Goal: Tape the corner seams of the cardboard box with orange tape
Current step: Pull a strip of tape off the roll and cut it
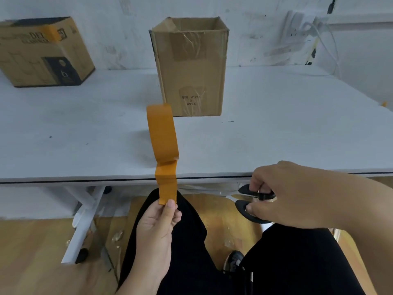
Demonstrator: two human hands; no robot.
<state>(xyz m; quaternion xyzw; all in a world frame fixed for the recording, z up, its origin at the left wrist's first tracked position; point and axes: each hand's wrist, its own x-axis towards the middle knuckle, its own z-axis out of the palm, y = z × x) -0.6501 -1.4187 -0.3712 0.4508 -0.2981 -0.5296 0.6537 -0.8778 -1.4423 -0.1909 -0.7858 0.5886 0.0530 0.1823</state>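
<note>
Left hand (158, 224) pinches the lower end of an orange tape strip (164, 152) at frame centre, roll standing on the table edge (85, 177). Right hand (282, 192), lower right, grips black scissors (253, 206) w/ fingers in the loops. Open cardboard box (191, 69) stands upright behind.

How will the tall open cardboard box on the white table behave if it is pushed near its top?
The tall open cardboard box may tip rather than slide, because it stands taller than it is wide. It looks empty from this angle, so it is probably light and would shift easily on the smooth white table. Its creased walls suggest it may flex under pressure.
</note>
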